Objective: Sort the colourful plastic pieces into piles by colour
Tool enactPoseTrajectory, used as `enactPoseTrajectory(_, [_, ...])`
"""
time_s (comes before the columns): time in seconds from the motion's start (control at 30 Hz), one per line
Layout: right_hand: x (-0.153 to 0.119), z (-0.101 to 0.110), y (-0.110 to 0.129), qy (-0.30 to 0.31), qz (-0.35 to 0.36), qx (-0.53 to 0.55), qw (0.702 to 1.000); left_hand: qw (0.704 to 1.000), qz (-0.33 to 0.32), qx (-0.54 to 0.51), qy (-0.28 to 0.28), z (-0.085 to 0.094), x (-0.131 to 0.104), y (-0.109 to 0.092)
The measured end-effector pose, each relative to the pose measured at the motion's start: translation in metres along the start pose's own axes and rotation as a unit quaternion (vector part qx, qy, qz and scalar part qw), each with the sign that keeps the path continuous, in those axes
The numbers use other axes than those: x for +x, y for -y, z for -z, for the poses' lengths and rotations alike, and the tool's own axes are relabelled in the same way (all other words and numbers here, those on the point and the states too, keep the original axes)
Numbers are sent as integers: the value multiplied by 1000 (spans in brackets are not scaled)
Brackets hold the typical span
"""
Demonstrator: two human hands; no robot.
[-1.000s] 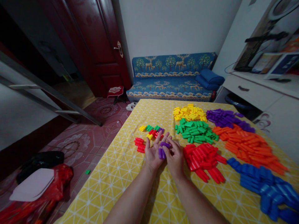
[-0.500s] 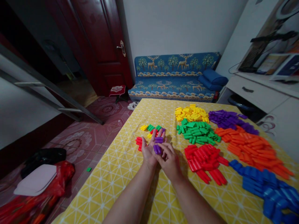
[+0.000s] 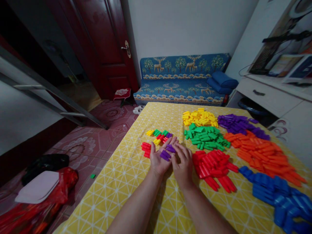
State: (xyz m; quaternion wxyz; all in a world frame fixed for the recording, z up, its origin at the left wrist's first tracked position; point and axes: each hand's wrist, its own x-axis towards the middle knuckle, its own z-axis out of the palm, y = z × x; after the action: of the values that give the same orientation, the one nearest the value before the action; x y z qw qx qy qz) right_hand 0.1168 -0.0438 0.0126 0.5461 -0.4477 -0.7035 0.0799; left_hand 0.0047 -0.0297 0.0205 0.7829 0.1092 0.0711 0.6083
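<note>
Palm up over the table's middle, my left hand has its fingers stretched out. Purple blocks lie on its palm and a further purple piece rests near the base of its fingers. My right hand is beside it on the right, its bent fingertips touching or very near that upper purple piece; whether they grip it is hard to see. Just beyond the left hand are small joined groups of yellow, green, red and purple blocks, with a red group to their left.
Piles of yellow, green, red, purple, orange and blue blocks cover the right side of the yellow tablecloth. A blue sofa stands behind the table.
The purple piece that was between my right fingertips over the palm now lies on the palm. My right fingers have moved slightly right, to the upper piece, and my left fingers have tilted right.
</note>
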Motion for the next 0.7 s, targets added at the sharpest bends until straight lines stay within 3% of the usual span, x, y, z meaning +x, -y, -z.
enactPoseTrajectory(0.7, [0, 1, 6, 24, 46, 29, 998, 1000, -28, 2, -8, -4, 1, -1])
